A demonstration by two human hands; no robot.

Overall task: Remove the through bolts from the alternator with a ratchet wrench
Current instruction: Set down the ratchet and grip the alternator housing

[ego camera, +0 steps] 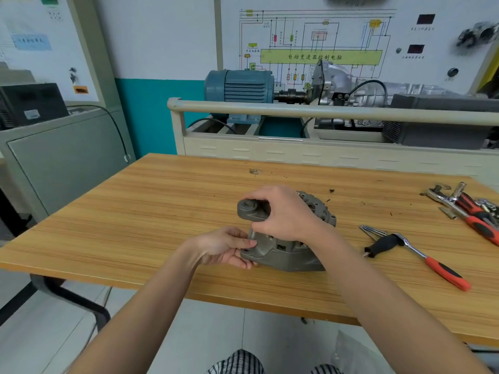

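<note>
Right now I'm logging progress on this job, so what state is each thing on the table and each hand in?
alternator: resting on the table, held by both hands.
left hand: fingers curled on the alternator's lower lug.
right hand: gripping the upper mounting ear.
ratchet wrench: lying on the table, not held.
loose bolts: lying beside the wrench's head.
red-handled tools: piled at the table's right edge, untouched.

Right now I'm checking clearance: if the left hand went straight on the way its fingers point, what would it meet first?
The left hand points rightward and already touches the alternator at its lower mounting ear, so the housing blocks it at once.
</note>
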